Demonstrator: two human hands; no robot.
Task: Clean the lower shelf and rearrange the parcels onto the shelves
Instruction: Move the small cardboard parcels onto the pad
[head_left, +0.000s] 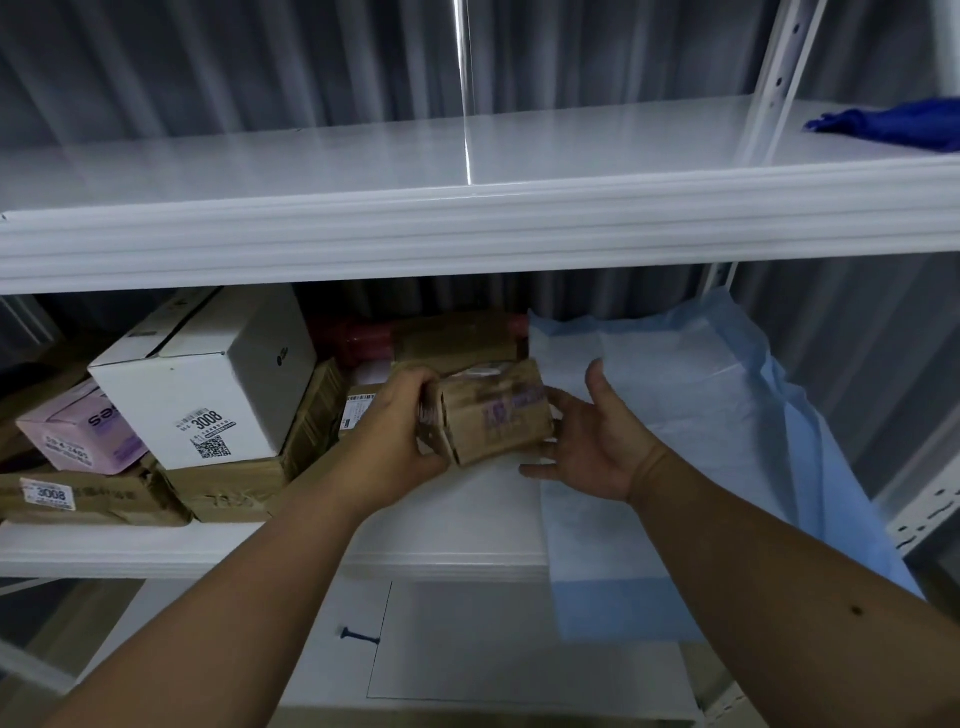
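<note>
Stacked parcels (171, 415) are crowding the lower shelf's (130, 551) left half, a blue sheet (701, 415) is covering its right, and the upper shelf (363, 161) is lying open apart from what is probably a blue cloth (893, 124).

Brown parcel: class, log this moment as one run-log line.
left hand grips brown parcel | right hand open beside it | lower shelf: blue sheet at right

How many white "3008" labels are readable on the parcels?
2. One on the front of the white box, label at; one on the flat brown parcel at far left, label at. Other labels are too blurred to read, and more may be hidden.
</note>
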